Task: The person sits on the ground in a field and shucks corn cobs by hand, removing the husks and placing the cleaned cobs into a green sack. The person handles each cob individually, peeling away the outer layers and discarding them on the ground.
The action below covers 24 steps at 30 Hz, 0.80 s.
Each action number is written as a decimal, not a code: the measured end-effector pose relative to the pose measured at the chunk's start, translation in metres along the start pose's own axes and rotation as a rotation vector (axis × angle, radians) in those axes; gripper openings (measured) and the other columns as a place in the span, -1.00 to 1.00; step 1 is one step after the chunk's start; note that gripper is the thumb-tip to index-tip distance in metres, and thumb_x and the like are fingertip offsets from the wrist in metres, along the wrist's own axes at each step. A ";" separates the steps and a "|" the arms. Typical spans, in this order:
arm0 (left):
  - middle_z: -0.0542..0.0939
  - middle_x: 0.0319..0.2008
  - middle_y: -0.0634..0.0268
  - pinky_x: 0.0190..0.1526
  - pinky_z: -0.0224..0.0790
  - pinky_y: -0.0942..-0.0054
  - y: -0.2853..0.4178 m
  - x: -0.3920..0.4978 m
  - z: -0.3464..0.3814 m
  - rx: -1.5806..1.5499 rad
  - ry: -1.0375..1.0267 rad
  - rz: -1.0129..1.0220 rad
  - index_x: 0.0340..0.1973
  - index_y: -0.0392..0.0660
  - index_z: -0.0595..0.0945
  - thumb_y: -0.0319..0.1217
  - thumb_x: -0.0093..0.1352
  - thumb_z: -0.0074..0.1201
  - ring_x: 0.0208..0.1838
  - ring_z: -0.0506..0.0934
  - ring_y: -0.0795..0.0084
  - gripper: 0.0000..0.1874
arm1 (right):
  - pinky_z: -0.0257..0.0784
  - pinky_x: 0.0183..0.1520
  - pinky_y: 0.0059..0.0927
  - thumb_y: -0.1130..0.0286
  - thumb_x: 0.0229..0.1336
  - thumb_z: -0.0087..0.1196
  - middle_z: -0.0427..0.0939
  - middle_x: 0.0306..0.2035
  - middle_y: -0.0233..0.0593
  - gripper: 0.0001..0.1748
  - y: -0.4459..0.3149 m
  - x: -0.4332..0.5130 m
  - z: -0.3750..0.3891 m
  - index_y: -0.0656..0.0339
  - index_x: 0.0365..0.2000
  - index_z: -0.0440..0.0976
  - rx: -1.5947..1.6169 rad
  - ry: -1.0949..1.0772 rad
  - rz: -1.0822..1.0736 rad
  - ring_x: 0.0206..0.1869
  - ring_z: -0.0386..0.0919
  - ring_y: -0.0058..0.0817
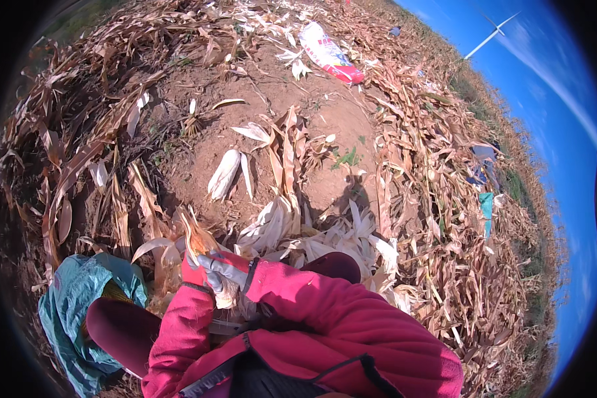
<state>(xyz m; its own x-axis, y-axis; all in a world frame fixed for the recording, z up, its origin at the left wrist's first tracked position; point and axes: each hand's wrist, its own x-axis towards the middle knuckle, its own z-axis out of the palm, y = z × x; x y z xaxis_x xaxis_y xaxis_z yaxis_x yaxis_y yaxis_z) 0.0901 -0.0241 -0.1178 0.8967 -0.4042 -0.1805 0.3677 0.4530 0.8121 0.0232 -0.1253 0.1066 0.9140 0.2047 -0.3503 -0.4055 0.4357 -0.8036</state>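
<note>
In front of my lap, both gloved hands are closed around an ear of corn partly in its dry husk [202, 242]. My left hand [192, 269], in a red and grey glove, is on its left side. My right hand [225, 269], gloved the same way, wraps over it from the right. The ear's pale husk end [226, 299] shows below my fingers, while its brownish upper end points away from me. The gloves hide its middle. By my left knee, a teal woven sack [92, 278] stands with its mouth spread and yellow corn [115, 292] inside.
An ear in pale husk [225, 174] lies on bare soil ahead. Loose husks [343, 244] are heaped beyond my knees. Farther off lies a white and red printed sack [328, 54]. Dry cornstalks [428, 199] cover the right side; a person [483, 161] is among them.
</note>
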 end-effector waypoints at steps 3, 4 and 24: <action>0.50 -0.05 0.27 -0.04 0.39 0.48 0.095 -0.007 0.034 0.102 0.158 0.149 0.16 -0.22 0.35 -0.51 0.19 0.24 -0.10 0.50 0.46 -0.37 | 0.35 -0.54 -0.55 -0.01 0.29 -0.08 0.47 -0.67 -0.39 -0.50 0.013 -0.011 -0.024 0.23 -0.49 0.51 -0.154 -0.348 0.131 -0.66 0.44 -0.59; 0.51 -0.06 0.24 -0.06 0.40 0.46 0.127 -0.009 0.057 0.010 0.250 0.231 0.15 -0.23 0.35 -0.48 0.20 0.23 -0.11 0.51 0.44 -0.39 | 0.36 -0.55 -0.53 -0.01 0.28 -0.06 0.50 -0.65 -0.37 -0.50 0.053 -0.013 -0.043 0.23 -0.51 0.51 -0.528 -0.383 0.087 -0.67 0.44 -0.58; 0.53 -0.13 0.31 -0.16 0.41 0.57 0.128 -0.025 0.079 0.006 0.203 0.175 0.03 -0.20 0.43 -0.58 0.21 0.18 -0.21 0.52 0.55 -0.53 | 0.27 0.18 -0.22 0.05 -0.27 0.39 0.35 0.11 0.14 0.18 0.056 -0.010 -0.045 0.21 0.29 -0.05 -0.986 0.327 -0.205 0.16 0.36 -0.07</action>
<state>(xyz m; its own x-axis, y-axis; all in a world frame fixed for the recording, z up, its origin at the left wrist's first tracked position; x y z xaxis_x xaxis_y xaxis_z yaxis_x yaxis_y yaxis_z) 0.0952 -0.0195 0.0343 0.9777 -0.1520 -0.1446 0.2020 0.4970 0.8439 -0.0085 -0.1424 0.0435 0.9821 -0.1016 -0.1586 -0.1883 -0.4990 -0.8459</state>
